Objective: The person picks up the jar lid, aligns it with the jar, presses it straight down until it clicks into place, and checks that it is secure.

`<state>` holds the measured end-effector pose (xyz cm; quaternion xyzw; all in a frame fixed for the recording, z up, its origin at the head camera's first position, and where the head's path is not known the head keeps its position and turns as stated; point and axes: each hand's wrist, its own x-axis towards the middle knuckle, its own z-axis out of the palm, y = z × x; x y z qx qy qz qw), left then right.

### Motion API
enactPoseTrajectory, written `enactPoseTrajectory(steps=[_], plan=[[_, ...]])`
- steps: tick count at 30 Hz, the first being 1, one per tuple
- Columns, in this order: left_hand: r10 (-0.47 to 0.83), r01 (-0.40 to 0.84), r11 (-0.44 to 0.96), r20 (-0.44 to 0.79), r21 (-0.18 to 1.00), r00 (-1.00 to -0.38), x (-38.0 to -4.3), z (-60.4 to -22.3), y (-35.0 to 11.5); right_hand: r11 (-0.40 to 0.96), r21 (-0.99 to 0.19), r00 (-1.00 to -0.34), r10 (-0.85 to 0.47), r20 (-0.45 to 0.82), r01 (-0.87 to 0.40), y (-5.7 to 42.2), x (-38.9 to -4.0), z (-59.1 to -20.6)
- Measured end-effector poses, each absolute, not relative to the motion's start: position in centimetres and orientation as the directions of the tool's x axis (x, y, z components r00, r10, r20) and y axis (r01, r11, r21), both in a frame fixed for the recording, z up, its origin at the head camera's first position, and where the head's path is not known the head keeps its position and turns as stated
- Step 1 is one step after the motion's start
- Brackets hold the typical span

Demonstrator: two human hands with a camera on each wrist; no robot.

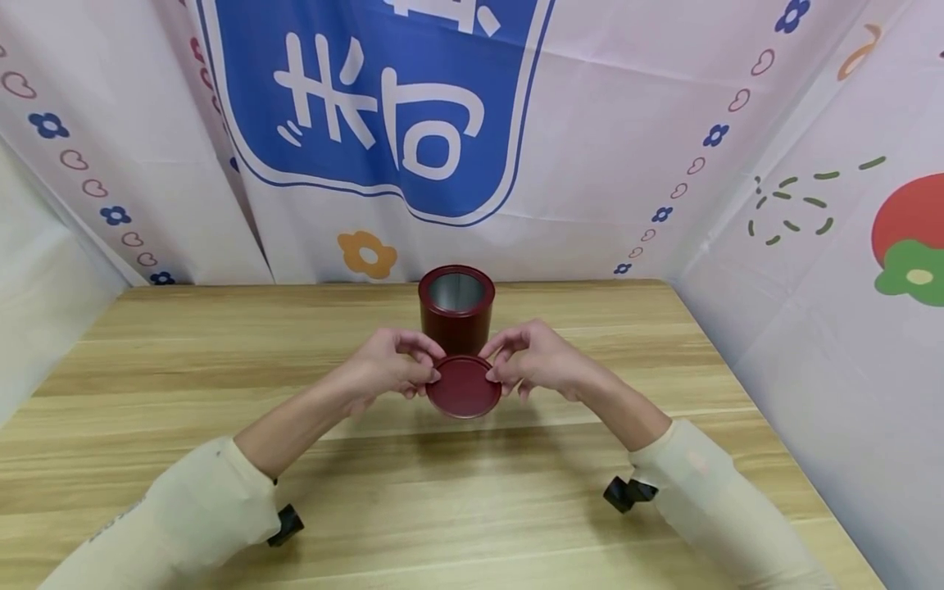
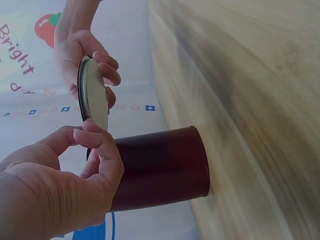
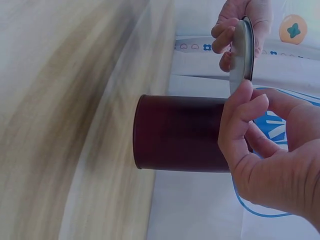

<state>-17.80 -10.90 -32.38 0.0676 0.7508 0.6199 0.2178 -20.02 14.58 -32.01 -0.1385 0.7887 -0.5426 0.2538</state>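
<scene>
From where I stand, the lid [image 1: 464,393] is off and up in the air, just on the near side of the can [image 1: 456,332], its red face upward and its pale underside [image 2: 97,95] toward the tabletop [image 1: 184,360]. The can stands upright and uncovered near the far edge, about midway between the left and right edges. Whether lid and can touch, I can't tell.

Both hands have hold of the lid: the left hand [image 1: 394,365] pinches its left rim between thumb and curled fingers, the right hand [image 1: 534,360] does the same on the right, neither spread wide.

To handle it well, I'd keep the two pinches opposite each other and equally light, since a harder squeeze on one side would probably tip so thin a disc. It looks roughly level; best kept so. Thumbs on the rim, fingertips not curling far beneath, would leave the underside free. I'd also mind the knuckles near the can's wall, as a nudge could shift it.
</scene>
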Motion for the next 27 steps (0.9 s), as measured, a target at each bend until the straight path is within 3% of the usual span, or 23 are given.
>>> enactPoseTrajectory(steps=[27], plan=[[0.383,-0.115,0.207,-0.189,0.971,-0.904,-18.8,-29.7,-11.0,0.346,-0.937,-0.848,-0.483,-0.22,0.046,14.7,-20.8,-29.4]])
